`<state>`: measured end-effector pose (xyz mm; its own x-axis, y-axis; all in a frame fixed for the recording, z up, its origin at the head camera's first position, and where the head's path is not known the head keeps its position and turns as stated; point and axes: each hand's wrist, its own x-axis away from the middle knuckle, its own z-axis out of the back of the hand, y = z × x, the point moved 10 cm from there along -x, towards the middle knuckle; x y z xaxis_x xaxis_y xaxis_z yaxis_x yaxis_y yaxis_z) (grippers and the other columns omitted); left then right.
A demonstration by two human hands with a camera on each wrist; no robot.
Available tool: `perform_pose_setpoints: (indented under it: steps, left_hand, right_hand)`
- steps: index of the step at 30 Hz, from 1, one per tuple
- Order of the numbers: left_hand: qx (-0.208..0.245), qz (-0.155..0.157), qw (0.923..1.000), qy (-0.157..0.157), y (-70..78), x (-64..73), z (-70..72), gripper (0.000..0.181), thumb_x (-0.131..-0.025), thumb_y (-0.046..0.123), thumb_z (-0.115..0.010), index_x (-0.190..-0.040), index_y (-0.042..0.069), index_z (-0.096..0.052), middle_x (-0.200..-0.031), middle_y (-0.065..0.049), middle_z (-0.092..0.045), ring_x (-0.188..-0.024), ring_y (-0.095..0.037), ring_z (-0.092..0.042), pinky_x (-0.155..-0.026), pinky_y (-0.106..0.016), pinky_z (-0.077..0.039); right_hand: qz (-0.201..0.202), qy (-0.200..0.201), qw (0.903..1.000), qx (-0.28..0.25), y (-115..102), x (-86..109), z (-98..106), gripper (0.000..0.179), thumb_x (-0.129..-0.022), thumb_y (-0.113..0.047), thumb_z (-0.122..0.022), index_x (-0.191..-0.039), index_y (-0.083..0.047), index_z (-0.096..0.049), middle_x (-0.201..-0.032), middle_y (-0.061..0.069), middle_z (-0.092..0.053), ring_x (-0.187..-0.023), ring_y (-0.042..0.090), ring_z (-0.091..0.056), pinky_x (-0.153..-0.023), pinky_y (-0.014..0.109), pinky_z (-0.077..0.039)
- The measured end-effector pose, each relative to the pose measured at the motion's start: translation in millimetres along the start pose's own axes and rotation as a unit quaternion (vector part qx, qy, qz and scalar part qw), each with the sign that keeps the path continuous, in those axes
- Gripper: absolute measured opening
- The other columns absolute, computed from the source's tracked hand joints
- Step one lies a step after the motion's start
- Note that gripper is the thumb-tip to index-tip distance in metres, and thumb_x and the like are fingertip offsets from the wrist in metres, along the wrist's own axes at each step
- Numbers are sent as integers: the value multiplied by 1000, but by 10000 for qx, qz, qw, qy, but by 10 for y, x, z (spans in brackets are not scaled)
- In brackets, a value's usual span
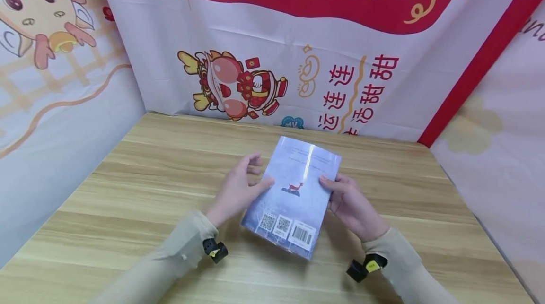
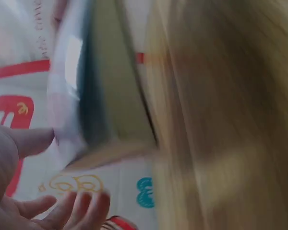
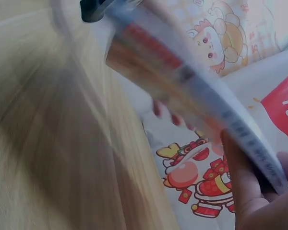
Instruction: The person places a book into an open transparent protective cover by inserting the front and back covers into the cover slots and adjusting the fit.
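A book (image 1: 294,195) with a pale blue, glossy cover is held tilted above the table. Its face towards the head camera bears a small red deer, two QR codes and a barcode. My right hand (image 1: 355,204) grips the right edge, thumb on the cover and fingers behind; the right wrist view shows it at the spine (image 3: 249,143). At the left edge, my left hand (image 1: 238,188) touches the cover with its thumb, its other fingers apart from the book. In the left wrist view the page edges (image 2: 120,81) are blurred and those fingers (image 2: 77,208) lie loosely bent.
The book is above a light wood-grain table (image 1: 162,167). Behind stands a white printed cloth (image 1: 264,25) with red shapes, a cartoon dragon and characters. Further printed cloths hang at left (image 1: 72,105) and right (image 1: 489,152). Each wrist wears a small black camera (image 1: 217,252).
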<state>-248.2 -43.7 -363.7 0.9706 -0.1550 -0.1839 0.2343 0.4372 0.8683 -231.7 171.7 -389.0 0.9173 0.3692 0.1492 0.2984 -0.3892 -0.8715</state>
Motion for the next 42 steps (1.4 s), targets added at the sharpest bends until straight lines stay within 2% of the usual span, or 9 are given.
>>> perform_pose_setpoints:
  steps: [3,5,8,14,16,19,24,33,42]
  left_hand:
    - [-946,-859,9914,281,215,68,18,75,-82,26,-82,-145,9,-44,-142,-12,-46,-127,-27,-45,-104,-44,-42]
    - [-1456,-1496,9770,436,367,135,-5,75,-79,25,-85,-142,6,-49,-145,-14,-43,-132,-29,-39,-110,-46,-34]
    - [-1973,-2121,9560,453,505,238,-101,69,-77,25,-86,-135,4,-57,-146,-15,-42,-133,-30,-36,-113,-46,-27]
    - [-2639,-2676,9262,285,587,388,-305,61,-81,36,-82,-130,5,-62,-148,-17,-41,-140,-34,-30,-115,-59,-11]
    - [-2671,-2910,9182,290,623,425,-342,61,-81,37,-81,-129,5,-63,-148,-17,-43,-140,-35,-30,-114,-61,-12]
    - [-2600,-3253,9091,130,664,474,-413,58,-82,35,-80,-128,4,-64,-147,-18,-45,-139,-34,-33,-115,-54,-19]
    - [-2536,-3545,8998,-202,676,533,-520,53,-85,32,-78,-128,5,-64,-146,-19,-45,-139,-36,-34,-115,-46,-24]
    - [-2635,-3793,8869,-116,709,571,-559,51,-82,26,-81,-125,3,-66,-143,-21,-48,-136,-38,-37,-114,-49,-26]
    - [-2661,-3763,8874,-28,680,564,-557,55,-78,28,-84,-125,4,-66,-141,-20,-50,-135,-38,-39,-114,-48,-27]
  right_hand:
    - [-28,52,9994,-355,24,-7,17,40,-101,-8,-53,-138,5,-46,-127,18,-62,-116,31,-60,-98,43,-48]
    - [-25,28,9979,-642,38,-16,16,39,-101,-7,-52,-138,4,-46,-129,19,-61,-119,32,-58,-101,45,-45]
    - [60,-39,9956,-933,40,-29,11,38,-101,-4,-50,-139,2,-46,-131,19,-59,-122,34,-55,-103,48,-42]
    - [327,-242,9875,-1523,24,-36,-30,41,-104,-3,-44,-145,-3,-44,-142,16,-51,-130,33,-47,-108,47,-37]
    - [387,-349,9830,-1758,18,-30,-62,43,-104,-4,-43,-147,-5,-41,-146,15,-46,-134,33,-43,-109,46,-35]
    - [469,-486,9784,-1952,10,-21,-105,46,-105,-5,-41,-150,-8,-36,-150,14,-40,-137,32,-38,-111,45,-33]
    - [541,-525,9765,-2019,26,-30,-128,48,-106,-7,-41,-152,-10,-31,-152,14,-38,-137,33,-37,-111,44,-34]
    - [544,-564,9725,-2192,69,-29,-135,49,-106,-8,-39,-154,-14,-29,-153,14,-36,-138,33,-36,-111,45,-33]
    - [439,-576,9702,-2313,118,-35,-156,49,-107,-10,-39,-154,-11,-26,-153,15,-36,-138,33,-36,-111,44,-33]
